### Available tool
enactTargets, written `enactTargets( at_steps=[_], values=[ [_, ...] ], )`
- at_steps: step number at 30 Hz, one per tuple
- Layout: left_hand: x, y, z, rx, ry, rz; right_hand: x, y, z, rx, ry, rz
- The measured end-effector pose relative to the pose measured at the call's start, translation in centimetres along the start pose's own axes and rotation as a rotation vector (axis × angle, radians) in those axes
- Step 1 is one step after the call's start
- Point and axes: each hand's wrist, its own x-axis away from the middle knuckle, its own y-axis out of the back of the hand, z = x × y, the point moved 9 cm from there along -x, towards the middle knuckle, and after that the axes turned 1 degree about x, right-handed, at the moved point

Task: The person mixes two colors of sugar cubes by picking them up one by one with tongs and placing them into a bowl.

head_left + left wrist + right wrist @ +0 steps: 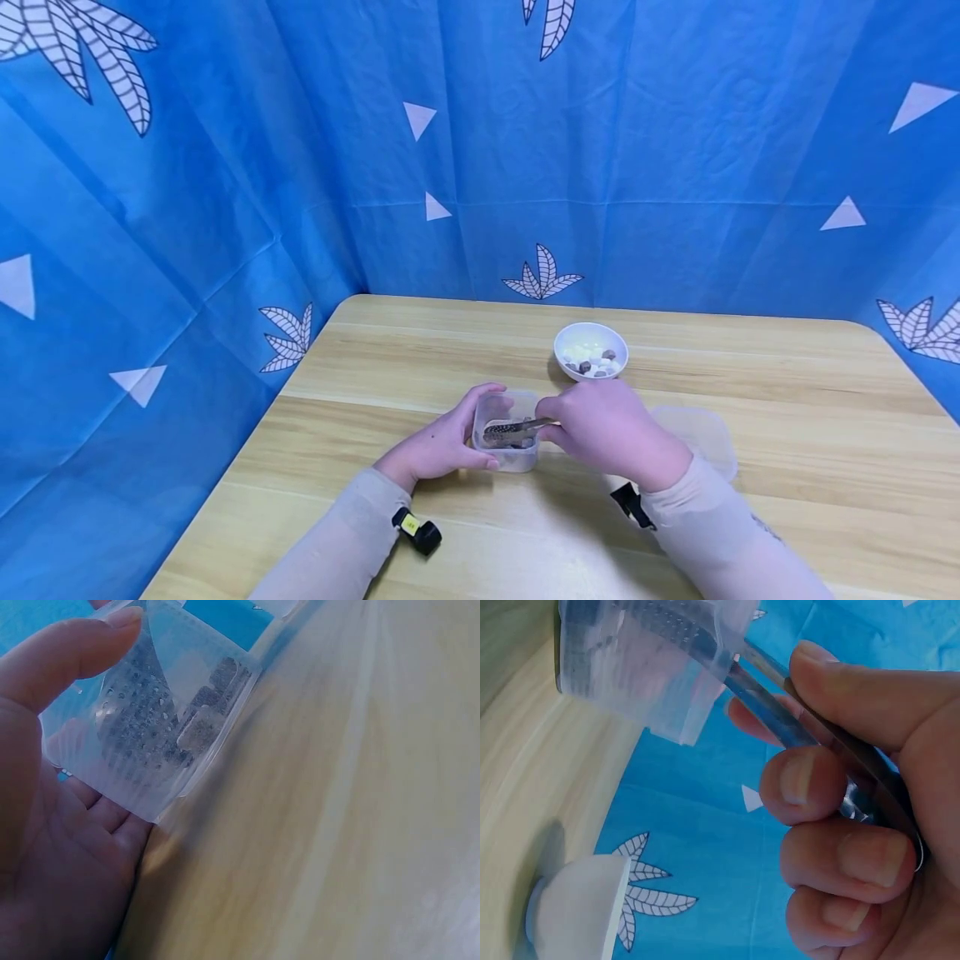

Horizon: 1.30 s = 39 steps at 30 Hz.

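A clear plastic container (506,463) stands on the table. My left hand (442,437) grips it from the left, thumb on the near side and fingers round the far side. My right hand (611,429) holds metal tongs (769,709), its fingers curled round their arms near the bend. The tongs' broad, studded ends reach down inside the container. Several small dark pieces (217,682) show through its wall in the left wrist view; whether the tongs pinch one I cannot tell.
Behind the right hand stands a white bowl (585,332) with several white and dark pieces. A translucent flat lid (708,429) lies right of the container, partly behind the right forearm. The wooden table (810,400) meets a blue patterned curtain (675,150) at the back and left.
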Motion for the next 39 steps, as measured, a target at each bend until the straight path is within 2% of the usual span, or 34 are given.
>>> enactTargets(
  at_steps=[10, 15, 21, 26, 29, 35, 39],
  values=[
    [-0.2, -0.2, -0.2, -0.014, -0.042, 0.014, 0.5, 1.2, -1.6, -0.098, -0.032, -0.014],
    [-0.2, -0.2, 0.1, 0.016, -0.012, 0.012, 0.9, 2.7, -2.6, -0.13, -0.031, -0.056],
    [-0.1, -0.1, 0.4, -0.014, 0.012, -0.008, 1.5, 4.3, -4.2, -0.136, -0.047, -0.106],
    [-0.1, 0.0, 0.5, -0.031, -0.002, -0.014, 2.3, 5.4, -6.3, -0.145, -0.109, -0.118],
    [0.0, 0.0, 0.5, -0.014, 0.016, -0.013, 2.9, 5.8, -7.8, -0.148, -0.161, -0.107],
    [0.0, -0.1, 0.3, -0.035, 0.01, -0.017, 4.2, 5.8, -11.0, -0.128, -0.286, -0.069],
    [0.0, -0.1, 0.2, -0.036, -0.005, -0.017, 4.9, 5.5, -12.5, -0.111, -0.332, -0.046]
  ],
)
